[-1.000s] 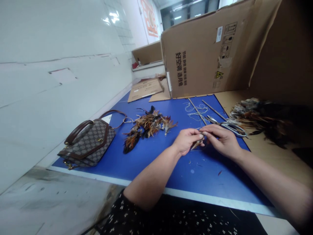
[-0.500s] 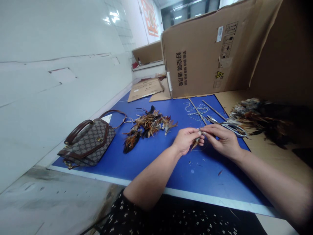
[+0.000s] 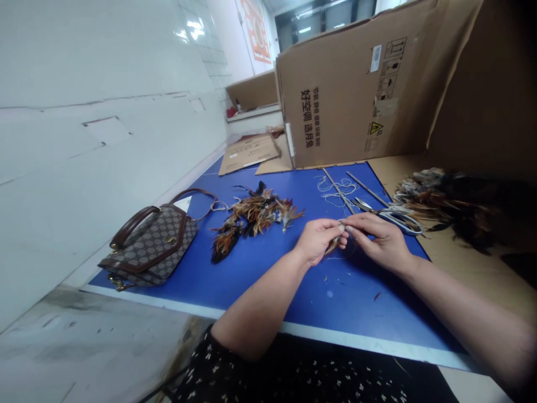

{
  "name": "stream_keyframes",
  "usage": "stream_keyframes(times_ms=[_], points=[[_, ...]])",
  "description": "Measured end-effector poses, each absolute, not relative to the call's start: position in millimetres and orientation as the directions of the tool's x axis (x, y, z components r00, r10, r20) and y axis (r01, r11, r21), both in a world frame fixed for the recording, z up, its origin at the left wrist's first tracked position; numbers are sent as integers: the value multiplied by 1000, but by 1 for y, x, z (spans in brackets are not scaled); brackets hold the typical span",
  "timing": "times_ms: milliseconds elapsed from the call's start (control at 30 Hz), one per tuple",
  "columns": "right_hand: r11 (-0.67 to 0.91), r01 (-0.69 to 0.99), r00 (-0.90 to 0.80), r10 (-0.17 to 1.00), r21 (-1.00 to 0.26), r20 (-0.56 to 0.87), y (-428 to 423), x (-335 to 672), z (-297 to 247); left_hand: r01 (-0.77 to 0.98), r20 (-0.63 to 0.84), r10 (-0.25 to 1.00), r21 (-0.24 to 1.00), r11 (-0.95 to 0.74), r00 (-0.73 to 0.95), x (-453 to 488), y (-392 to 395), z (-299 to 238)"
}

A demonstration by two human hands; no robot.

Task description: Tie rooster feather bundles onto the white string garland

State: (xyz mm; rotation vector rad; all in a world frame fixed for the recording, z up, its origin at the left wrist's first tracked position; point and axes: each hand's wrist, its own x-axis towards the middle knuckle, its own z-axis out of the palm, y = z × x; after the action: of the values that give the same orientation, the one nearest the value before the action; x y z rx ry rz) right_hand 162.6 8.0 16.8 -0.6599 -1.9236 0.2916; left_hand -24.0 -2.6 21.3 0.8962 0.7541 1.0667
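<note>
Little has shifted since the earlier frames: both hands have drifted a touch higher over the blue worktop (image 3: 260,268) and remain pressed together at the fingertips. The left hand (image 3: 319,240) has its fingers pinched narrow on a small brown feather (image 3: 333,244), whose tip pokes out below the thumb. The right hand (image 3: 380,239) meets it from the other side, fingers narrow and closed at the same spot by the feather's upper end; whether it grips the feather itself or a fine thread cannot be told. The feather hangs just above the worktop, between the two hands, near the middle of the blue surface. Just beyond the right hand lie scissors (image 3: 394,215), with loose pale string (image 3: 335,187) and two thin sticks (image 3: 339,193) beside them. A pile of orange and brown feathers (image 3: 251,218) lies to the left, well apart from the hands, and a patterned handbag (image 3: 151,246) sits near the worktop's left edge. A darker heap of feathers (image 3: 453,204) rests on cardboard to the right, in front of a large cardboard box (image 3: 348,95).
</note>
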Motion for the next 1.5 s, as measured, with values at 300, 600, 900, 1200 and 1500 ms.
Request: stream_keyframes(times_ms=[300, 600, 900, 1200, 1500], points=[[821, 314, -338, 565, -476, 752, 11, 163, 15, -374, -96, 954, 905, 203, 285, -23, -1, 20], [827, 321, -391, 560, -462, 731, 11, 159, 4, -465, -84, 979, 870, 162, 184, -20, 2, 17], [827, 373, -414, 554, -421, 722, 9, 165, 3, -458, -56, 970, 874, 162, 236, -23, 1, 19], [837, 360, -439, 543, -413, 716, 14, 168, 2, -421, -54, 962, 891, 168, 268, -24, 2, 17], [841, 329, -386, 534, -429, 752, 11, 169, 13, -351, -79, 936, 914, 206, 344, -26, 2, 15]])
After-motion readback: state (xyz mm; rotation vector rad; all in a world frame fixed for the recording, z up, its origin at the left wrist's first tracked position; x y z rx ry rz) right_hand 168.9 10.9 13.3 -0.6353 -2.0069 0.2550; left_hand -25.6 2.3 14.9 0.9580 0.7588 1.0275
